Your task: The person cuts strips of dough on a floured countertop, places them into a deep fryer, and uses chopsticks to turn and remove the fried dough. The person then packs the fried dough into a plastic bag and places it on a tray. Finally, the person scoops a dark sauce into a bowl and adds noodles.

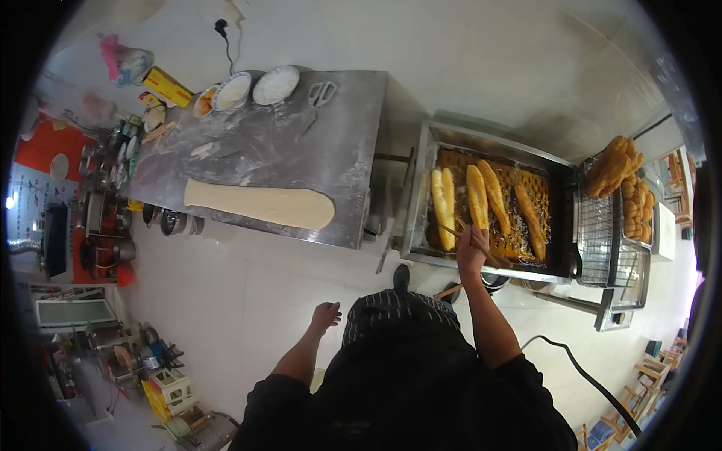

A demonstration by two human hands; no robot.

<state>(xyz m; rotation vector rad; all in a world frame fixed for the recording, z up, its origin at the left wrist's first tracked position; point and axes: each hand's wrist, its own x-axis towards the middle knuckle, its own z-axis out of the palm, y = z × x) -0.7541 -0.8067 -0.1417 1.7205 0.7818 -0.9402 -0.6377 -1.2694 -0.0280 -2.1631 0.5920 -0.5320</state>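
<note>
Golden dough sticks point(494, 194) lie in the metal fryer point(501, 141); they look light, greasy and crisp enough to crack, probably best held mid-length. The right grip point(472, 250) is closed around chopsticks point(493, 258); the left grip point(326, 317) hangs loose, empty. A floury steel tabletop point(331, 150) bears pale rolled dough point(256, 203), above a glossy white floor point(263, 301).

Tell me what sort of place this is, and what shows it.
Likely the kitchen of a small food shop that fries dough: dough sticks float in an oil-filled fryer, a long strip of raw dough lies on a floured metal table, and browned pieces are heaped beyond the fryer.
</note>
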